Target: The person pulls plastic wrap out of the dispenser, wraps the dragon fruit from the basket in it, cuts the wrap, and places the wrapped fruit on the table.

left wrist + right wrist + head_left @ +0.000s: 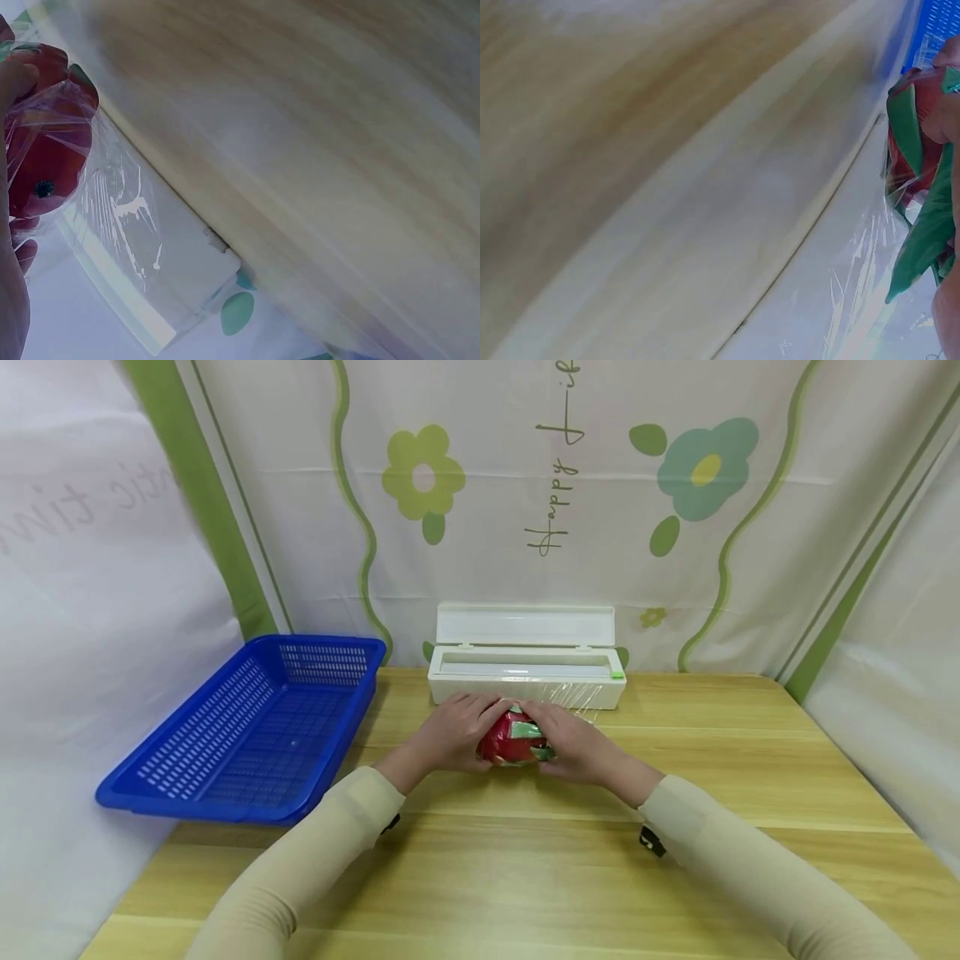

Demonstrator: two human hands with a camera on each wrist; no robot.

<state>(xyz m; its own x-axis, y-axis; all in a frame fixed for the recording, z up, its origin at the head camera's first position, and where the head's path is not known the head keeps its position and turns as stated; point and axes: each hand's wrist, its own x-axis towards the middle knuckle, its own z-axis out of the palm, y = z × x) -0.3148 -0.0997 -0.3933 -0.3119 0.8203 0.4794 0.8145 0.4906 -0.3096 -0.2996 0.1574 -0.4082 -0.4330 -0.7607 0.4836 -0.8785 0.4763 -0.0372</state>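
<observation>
A red dragon fruit point(512, 739) with green scales is held between both hands in front of a white cling film box. My left hand point(459, 733) grips its left side, and my right hand point(576, 745) grips the right end. Clear cling film point(124, 217) clings around the fruit in the left wrist view and stretches to the box. In the right wrist view, green scales point(922, 232) stick out beside the thumb, with film point(855, 277) trailing below. The white box point(525, 689) stands with its lid point(525, 627) raised. The fruit's underside is hidden.
A blue plastic basket point(348, 727) stands at the left of the wooden table point(510, 877). A green slider point(617, 676) sits at the box's right end. Behind the table hangs a flower-printed curtain point(495, 527).
</observation>
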